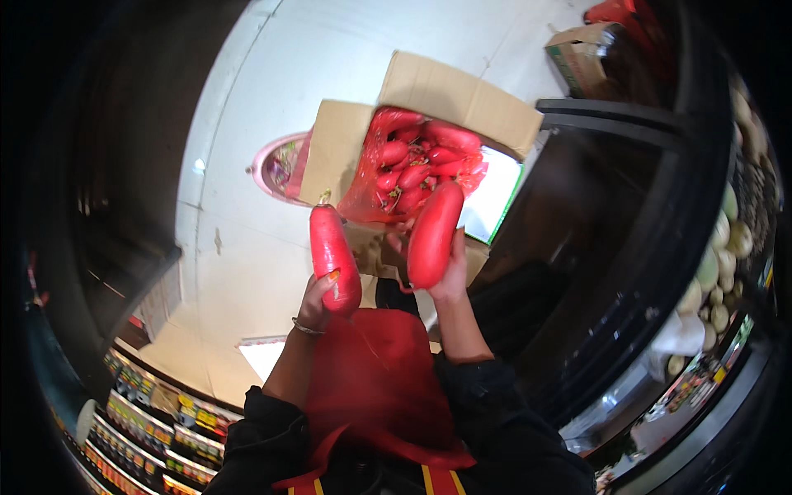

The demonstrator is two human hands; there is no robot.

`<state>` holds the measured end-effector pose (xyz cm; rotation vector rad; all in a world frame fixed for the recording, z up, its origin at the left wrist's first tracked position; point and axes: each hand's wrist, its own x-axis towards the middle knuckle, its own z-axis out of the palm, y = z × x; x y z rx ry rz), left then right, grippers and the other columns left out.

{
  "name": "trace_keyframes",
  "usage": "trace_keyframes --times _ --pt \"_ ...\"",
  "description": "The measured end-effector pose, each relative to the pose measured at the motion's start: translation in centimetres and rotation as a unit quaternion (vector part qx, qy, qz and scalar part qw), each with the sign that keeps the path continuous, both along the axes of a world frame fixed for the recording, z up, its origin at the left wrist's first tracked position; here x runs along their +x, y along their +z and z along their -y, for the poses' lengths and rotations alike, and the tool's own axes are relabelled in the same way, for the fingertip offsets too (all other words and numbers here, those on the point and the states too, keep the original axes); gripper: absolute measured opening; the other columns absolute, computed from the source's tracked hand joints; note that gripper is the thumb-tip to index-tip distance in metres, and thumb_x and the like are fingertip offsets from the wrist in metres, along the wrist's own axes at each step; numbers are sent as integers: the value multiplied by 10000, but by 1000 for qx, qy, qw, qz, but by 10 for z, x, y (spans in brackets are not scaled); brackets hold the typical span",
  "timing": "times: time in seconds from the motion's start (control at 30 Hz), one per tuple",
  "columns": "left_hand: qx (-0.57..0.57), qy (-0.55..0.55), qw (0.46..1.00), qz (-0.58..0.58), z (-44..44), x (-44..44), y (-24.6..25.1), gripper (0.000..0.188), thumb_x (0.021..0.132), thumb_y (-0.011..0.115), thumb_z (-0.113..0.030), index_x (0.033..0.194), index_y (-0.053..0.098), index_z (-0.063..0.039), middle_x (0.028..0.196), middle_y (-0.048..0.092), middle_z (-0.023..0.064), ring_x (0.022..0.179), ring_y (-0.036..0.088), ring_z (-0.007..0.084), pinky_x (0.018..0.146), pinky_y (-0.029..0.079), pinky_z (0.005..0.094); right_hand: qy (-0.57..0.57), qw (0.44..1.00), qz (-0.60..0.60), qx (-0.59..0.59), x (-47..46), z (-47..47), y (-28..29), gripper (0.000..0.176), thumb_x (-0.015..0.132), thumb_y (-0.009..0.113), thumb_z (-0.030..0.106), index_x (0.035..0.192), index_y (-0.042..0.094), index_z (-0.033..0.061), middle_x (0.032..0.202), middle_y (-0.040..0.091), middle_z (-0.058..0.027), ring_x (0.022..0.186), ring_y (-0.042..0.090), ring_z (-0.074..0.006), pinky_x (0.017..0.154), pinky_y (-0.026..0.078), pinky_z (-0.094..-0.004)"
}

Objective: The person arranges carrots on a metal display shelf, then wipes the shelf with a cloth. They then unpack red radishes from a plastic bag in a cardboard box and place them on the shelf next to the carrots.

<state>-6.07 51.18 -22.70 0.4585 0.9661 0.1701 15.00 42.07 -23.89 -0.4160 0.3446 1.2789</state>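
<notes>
My left hand (318,300) grips the lower part of a long red radish (331,247), whose short green stem stub points away from me. A thicker red radish (436,235) lies in my right hand (450,275), with the palm under it and the thin root tip toward me. Just beyond both hands stands an open cardboard box (458,83), its flaps folded outward. Inside it, a red plastic bag (365,185) holds several more red radishes (413,176). The radish in my right hand overlaps the box's near edge.
A pink oval basin (267,176) with scraps inside sits left of the box. A white board with a green edge (495,204) is at its right. Dark display casing (594,204) rises on the right, with vegetables (711,266) beyond. Another carton (581,55) stands far right; stocked shelves (161,427) lie lower left.
</notes>
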Motion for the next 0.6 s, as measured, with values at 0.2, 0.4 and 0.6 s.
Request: trace_keyframes --times 0.2,0.4,0.6 --pt "96 -111 984 98 -17 42 134 495 808 553 -146 1248 404 24 1104 548 100 970 556 177 838 440 292 26 997 67 12 -30 19 164 724 834 615 400 1354 271 33 1254 458 -133 1127 496 -232 976 403 -386" --pt "150 -222 951 155 7 98 269 634 791 634 -98 1337 318 -30 1277 434 81 1129 453 168 951 377 303 -74 996 52 17 -31 84 248 664 788 679 398 1282 392 62 1120 568 -97 1018 564 -207 890 469 -350" --pt "267 -409 845 218 77 154 331 760 745 718 -175 1345 268 -48 1281 390 114 1180 414 199 999 348 330 -346 934 80 -45 -34 158 309 602 819 618 452 1255 446 75 1144 572 -85 1021 568 -202 906 462 -352"
